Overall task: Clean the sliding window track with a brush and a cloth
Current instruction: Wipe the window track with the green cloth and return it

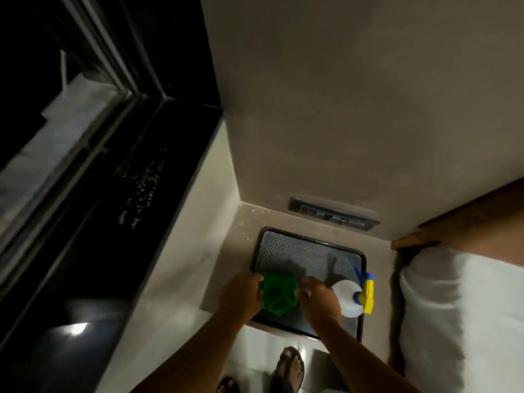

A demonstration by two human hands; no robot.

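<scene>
both hands, left hand [241,297] and right hand [320,303], gripped a green cloth [279,293] over a dark tray [312,251], beside a spray bottle [353,297].

You are in a home, most likely a bedroom. At three o'clock lies a white-sheeted mattress [442,313] on a brown wooden bed frame [453,225]. Plain beige plastered walls [340,95] meet at a corner, with a dark wall socket plate [334,214] at one o'clock. At ten o'clock runs a black-framed sliding window [93,114] above a glossy black stone sill [136,199].
</scene>
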